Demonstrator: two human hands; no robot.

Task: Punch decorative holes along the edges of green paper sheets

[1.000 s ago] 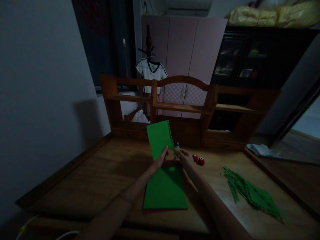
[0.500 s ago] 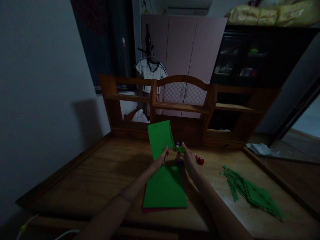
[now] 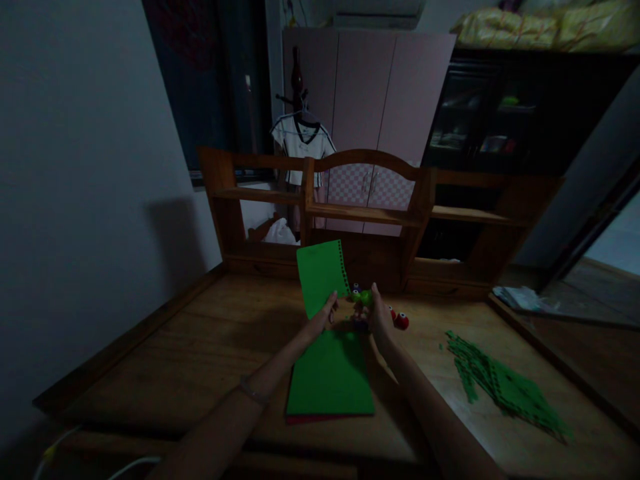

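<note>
My left hand [image 3: 325,316] pinches the lower edge of an upright green sheet [image 3: 320,275] whose right edge carries a row of punched holes. My right hand [image 3: 379,317] is closed round a small green punch [image 3: 365,297] just right of that sheet, slightly apart from its edge. Below both hands a stack of green sheets [image 3: 330,377] lies flat on the wooden desk [image 3: 200,360]. Two small red punches [image 3: 399,320] sit on the desk right of my right hand, and a purple one [image 3: 356,289] peeks out behind the green punch.
A pile of punched green strips [image 3: 505,385] lies on the desk at the right. A wooden shelf unit [image 3: 370,213] lines the back edge. A grey wall runs along the left. Behind stand a pink wardrobe [image 3: 370,93], a hanging white shirt [image 3: 303,143] and a dark cabinet [image 3: 500,113].
My right hand has drawn the green punch away from the sheet's edge, rightward and slightly up. The left hand and the upright sheet have barely moved.
</note>
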